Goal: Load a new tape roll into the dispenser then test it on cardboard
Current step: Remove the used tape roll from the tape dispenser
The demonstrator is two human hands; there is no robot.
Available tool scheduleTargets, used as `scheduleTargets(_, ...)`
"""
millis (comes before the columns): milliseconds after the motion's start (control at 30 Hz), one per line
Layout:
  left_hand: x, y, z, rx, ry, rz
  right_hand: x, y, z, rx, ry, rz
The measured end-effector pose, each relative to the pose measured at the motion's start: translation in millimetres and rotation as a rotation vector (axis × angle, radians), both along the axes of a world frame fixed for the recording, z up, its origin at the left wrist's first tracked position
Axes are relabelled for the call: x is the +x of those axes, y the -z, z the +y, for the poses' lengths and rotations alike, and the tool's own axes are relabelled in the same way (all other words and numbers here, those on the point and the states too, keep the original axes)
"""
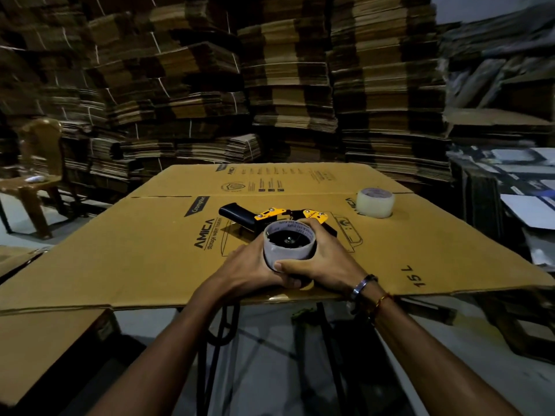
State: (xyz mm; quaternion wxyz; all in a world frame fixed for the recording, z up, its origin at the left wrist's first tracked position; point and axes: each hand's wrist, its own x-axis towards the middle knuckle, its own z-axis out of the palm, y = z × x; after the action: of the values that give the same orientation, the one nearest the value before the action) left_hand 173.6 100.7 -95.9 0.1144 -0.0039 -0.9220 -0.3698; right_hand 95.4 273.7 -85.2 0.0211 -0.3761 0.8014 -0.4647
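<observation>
Dim, warm light falls on the flattened cardboard box (150,244); the stacks of cardboard (270,85) behind it sink into shadow; edges bow with wide-angle distortion; stacks right of it smear with blur.

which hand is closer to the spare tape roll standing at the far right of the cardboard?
Right. The right hand wraps the right side of the roll on the dispenser, on the same side as the spare tape roll. The left hand holds the opposite side, farther away.
</observation>
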Motion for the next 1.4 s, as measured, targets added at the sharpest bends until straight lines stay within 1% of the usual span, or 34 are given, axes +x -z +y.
scheduleTargets(333,2.6,1.0,0.5,0.005,-0.009,-0.003,8.9,-0.1,-0.1,0.025,0.057,0.184)
scheduleTargets(533,4.3,-4.4,4.4,-0.001,-0.010,-0.002,8.4,-0.6,-4.2,-0.020,0.114,0.163)
scheduleTargets(733,2.2,-1.0,3.4,0.016,-0.038,-0.021,11.5,2.4,-5.2,-0.018,0.136,0.159)
scheduleTargets(800,2.6,-1.3,3.1,0.015,-0.037,-0.025,13.7,4.6,-6.1,-0.016,0.139,0.121)
scheduleTargets(867,4.2,-2.0,3.6,0.021,-0.032,-0.026,15.0,6.1,-5.5,-0.024,0.113,0.044)
scheduleTargets(933,6.2,-2.5,5.0,0.020,-0.032,-0.030,18.0,2.6,-4.9,0.005,0.112,-0.009)
scheduleTargets(1000,8.0,-2.6,6.3,0.010,-0.041,-0.039,22.0,-4.1,-8.9,0.071,0.161,0.020)
scheduleTargets(1067,8.7,-3.0,7.5,0.018,-0.055,-0.040,25.5,-8.2,-14.3,0.127,0.222,0.096)
scheduleTargets(1167,8.8,-5.3,9.4,-0.010,-0.050,-0.025,25.7,-8.3,-16.4,0.109,0.274,0.175)
scheduleTargets(1233,8.7,-7.6,10.5,-0.028,-0.042,-0.030,23.3,-6.7,-13.1,0.069,0.262,0.188)
scheduleTargets(1400,7.6,-8.1,9.6,-0.039,-0.054,-0.056,15.7,-4.1,-5.9,-0.008,0.147,0.159)
